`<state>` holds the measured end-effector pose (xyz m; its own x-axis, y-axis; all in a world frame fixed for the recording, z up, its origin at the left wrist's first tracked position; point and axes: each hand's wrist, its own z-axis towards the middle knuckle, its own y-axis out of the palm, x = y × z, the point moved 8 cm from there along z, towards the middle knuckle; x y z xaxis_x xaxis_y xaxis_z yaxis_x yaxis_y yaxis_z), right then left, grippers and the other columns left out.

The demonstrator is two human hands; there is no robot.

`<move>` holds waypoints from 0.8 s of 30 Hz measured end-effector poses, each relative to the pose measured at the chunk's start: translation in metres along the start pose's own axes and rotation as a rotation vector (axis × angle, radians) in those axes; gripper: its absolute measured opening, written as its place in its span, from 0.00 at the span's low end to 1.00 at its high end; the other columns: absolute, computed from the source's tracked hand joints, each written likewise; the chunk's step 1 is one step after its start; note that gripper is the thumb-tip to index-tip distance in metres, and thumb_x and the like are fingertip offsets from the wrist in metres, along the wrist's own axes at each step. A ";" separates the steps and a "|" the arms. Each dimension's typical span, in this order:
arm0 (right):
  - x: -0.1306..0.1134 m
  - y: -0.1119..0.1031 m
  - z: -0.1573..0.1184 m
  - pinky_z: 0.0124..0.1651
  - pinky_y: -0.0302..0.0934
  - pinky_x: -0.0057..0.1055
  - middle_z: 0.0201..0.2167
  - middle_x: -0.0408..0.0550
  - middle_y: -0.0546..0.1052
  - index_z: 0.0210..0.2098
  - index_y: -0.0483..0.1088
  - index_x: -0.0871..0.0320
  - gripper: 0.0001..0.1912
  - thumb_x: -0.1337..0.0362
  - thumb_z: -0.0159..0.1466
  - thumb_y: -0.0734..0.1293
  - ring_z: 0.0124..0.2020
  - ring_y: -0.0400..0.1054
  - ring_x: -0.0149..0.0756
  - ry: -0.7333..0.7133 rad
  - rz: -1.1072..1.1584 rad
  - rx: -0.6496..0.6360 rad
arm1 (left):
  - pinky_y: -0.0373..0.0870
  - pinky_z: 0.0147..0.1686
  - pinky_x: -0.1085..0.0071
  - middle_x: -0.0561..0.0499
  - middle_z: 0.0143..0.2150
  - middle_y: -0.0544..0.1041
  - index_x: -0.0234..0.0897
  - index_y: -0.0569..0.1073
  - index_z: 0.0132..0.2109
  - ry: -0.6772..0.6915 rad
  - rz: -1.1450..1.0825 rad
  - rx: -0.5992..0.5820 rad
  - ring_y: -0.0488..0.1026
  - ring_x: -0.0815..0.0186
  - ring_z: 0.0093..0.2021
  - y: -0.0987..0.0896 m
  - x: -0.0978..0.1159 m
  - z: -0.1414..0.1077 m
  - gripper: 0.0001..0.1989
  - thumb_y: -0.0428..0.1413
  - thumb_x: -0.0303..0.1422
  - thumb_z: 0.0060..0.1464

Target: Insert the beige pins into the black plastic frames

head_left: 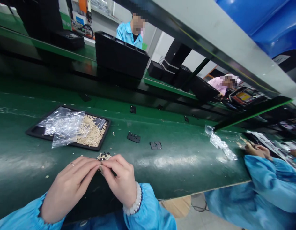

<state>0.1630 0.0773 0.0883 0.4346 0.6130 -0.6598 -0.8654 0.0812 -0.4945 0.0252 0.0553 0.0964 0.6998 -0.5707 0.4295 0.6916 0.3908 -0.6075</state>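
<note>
My left hand (72,183) and my right hand (121,177) meet fingertip to fingertip, thumbs and forefingers pinched together over the near part of the green bench. What they pinch is too small and too covered to name. Right beyond the fingertips lies a small heap of beige and black bits (104,156), partly hidden by my fingers. Behind my left hand is a black tray (38,135) with a pile of small beige pieces (92,134) and clear plastic bags (66,124) in it. Two flat black plastic parts (133,137) lie beyond my right hand.
More black parts (133,109) are scattered near the bench's back. Clear plastic bags (221,143) lie to the right, near a co-worker's hands (258,150). Black bins (121,54) stand on the raised shelf (90,54). Two other people are farther back.
</note>
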 end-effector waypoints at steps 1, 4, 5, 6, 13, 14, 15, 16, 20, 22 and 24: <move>-0.002 0.002 0.002 0.34 0.68 0.25 0.29 0.48 0.79 0.36 0.79 0.59 0.09 0.68 0.70 0.66 0.30 0.75 0.33 -0.034 -0.038 -0.017 | 0.71 0.47 0.69 0.53 0.38 0.83 0.41 0.77 0.43 0.073 0.060 -0.014 0.80 0.63 0.38 -0.001 0.004 0.000 0.10 0.50 0.32 0.68; -0.009 0.010 0.007 0.33 0.66 0.26 0.28 0.47 0.78 0.32 0.77 0.58 0.11 0.70 0.68 0.64 0.28 0.74 0.33 -0.128 -0.153 -0.014 | 0.70 0.44 0.66 0.51 0.36 0.82 0.40 0.76 0.43 0.144 0.159 -0.029 0.78 0.61 0.37 0.000 0.007 0.002 0.11 0.48 0.28 0.66; -0.010 0.012 0.009 0.32 0.65 0.26 0.27 0.47 0.78 0.31 0.77 0.58 0.11 0.70 0.67 0.64 0.28 0.73 0.32 -0.136 -0.159 -0.004 | 0.70 0.43 0.67 0.51 0.36 0.81 0.40 0.75 0.43 0.112 0.147 -0.029 0.77 0.62 0.36 0.000 0.004 0.002 0.10 0.49 0.28 0.66; -0.010 0.014 0.012 0.32 0.65 0.26 0.27 0.47 0.77 0.31 0.76 0.57 0.11 0.70 0.66 0.63 0.27 0.72 0.32 -0.123 -0.140 0.001 | 0.70 0.41 0.69 0.52 0.35 0.80 0.41 0.74 0.42 0.060 0.111 -0.031 0.77 0.63 0.36 0.000 0.000 0.003 0.09 0.49 0.29 0.66; 0.034 0.027 0.053 0.33 0.66 0.26 0.27 0.44 0.78 0.28 0.73 0.55 0.09 0.67 0.65 0.65 0.28 0.73 0.33 0.236 0.050 -0.052 | 0.71 0.25 0.75 0.56 0.25 0.76 0.44 0.74 0.34 -0.595 -0.317 -0.070 0.74 0.66 0.25 0.001 -0.063 -0.013 0.15 0.53 0.48 0.60; 0.043 0.033 0.062 0.35 0.67 0.27 0.28 0.43 0.80 0.30 0.74 0.54 0.09 0.65 0.66 0.65 0.29 0.74 0.34 0.269 -0.003 -0.095 | 0.71 0.23 0.74 0.56 0.23 0.74 0.43 0.75 0.32 -0.689 -0.376 -0.077 0.71 0.66 0.23 0.002 -0.072 -0.017 0.17 0.55 0.51 0.57; 0.050 0.041 0.071 0.36 0.67 0.27 0.29 0.43 0.81 0.31 0.75 0.54 0.08 0.65 0.67 0.66 0.30 0.76 0.35 0.284 -0.062 -0.154 | 0.70 0.22 0.74 0.56 0.21 0.72 0.43 0.74 0.29 -0.766 -0.428 -0.079 0.70 0.67 0.22 0.003 -0.080 -0.021 0.20 0.57 0.54 0.55; 0.056 0.050 0.078 0.37 0.68 0.28 0.30 0.43 0.83 0.32 0.76 0.53 0.07 0.65 0.67 0.67 0.31 0.77 0.36 0.286 -0.115 -0.216 | 0.71 0.23 0.73 0.55 0.20 0.72 0.42 0.74 0.28 -0.821 -0.468 -0.071 0.69 0.67 0.22 0.004 -0.087 -0.023 0.22 0.57 0.56 0.52; 0.065 0.075 0.094 0.44 0.70 0.29 0.40 0.41 0.85 0.38 0.78 0.49 0.14 0.75 0.63 0.67 0.40 0.80 0.38 0.238 -0.167 -0.357 | 0.71 0.22 0.71 0.53 0.21 0.72 0.40 0.73 0.25 -0.893 -0.490 -0.010 0.69 0.66 0.22 0.004 -0.103 -0.027 0.27 0.58 0.61 0.48; 0.060 0.076 0.089 0.48 0.70 0.29 0.45 0.41 0.84 0.41 0.78 0.49 0.16 0.76 0.63 0.66 0.44 0.79 0.37 0.223 -0.160 -0.370 | 0.71 0.21 0.72 0.52 0.20 0.73 0.40 0.75 0.25 -0.908 -0.476 0.008 0.69 0.66 0.22 0.005 -0.107 -0.029 0.27 0.59 0.61 0.46; 0.048 0.067 0.080 0.49 0.70 0.30 0.45 0.45 0.84 0.42 0.78 0.51 0.13 0.73 0.66 0.65 0.45 0.78 0.37 0.177 -0.103 -0.315 | 0.71 0.21 0.72 0.52 0.20 0.74 0.39 0.77 0.26 -0.915 -0.456 0.015 0.69 0.67 0.21 0.003 -0.109 -0.030 0.26 0.60 0.60 0.46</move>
<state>0.1057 0.1750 0.0684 0.5761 0.4662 -0.6714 -0.7076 -0.1267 -0.6951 -0.0542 0.0972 0.0272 0.2332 0.1003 0.9672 0.9241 0.2867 -0.2526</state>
